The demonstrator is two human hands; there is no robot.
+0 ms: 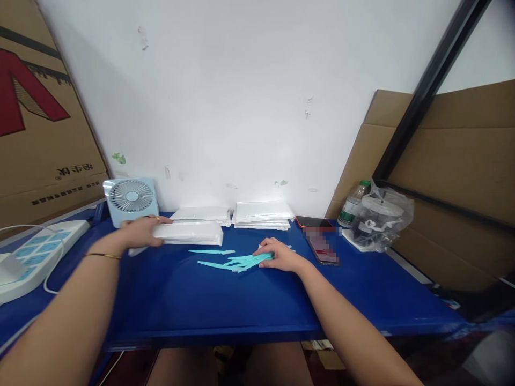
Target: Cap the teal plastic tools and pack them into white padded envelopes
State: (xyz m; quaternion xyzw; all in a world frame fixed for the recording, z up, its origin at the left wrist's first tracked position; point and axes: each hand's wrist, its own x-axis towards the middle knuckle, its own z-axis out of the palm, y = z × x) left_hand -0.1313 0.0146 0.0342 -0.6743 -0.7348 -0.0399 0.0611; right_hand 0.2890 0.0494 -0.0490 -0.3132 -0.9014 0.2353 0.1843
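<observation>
My left hand point(140, 231) rests on the left end of a stack of white plastic packets point(193, 233) lying on the blue table point(225, 300). A gold bracelet circles that wrist. My right hand point(277, 253) lies flat over a loose pile of several thin teal plastic strips point(237, 262), fingers gathered on their right ends. One teal strip point(211, 251) lies apart, just beyond the pile. Two more stacks of white packets sit by the wall, one point(201, 214) at centre left and one point(262, 214) at centre right.
A small pale blue fan point(131, 199) stands at back left. A white power strip point(36, 252) with a cable lies far left. Two phones point(322, 244) lie right of the strips. A bottle point(352, 206) and a plastic bag point(380, 217) stand at right. Cardboard leans on both sides.
</observation>
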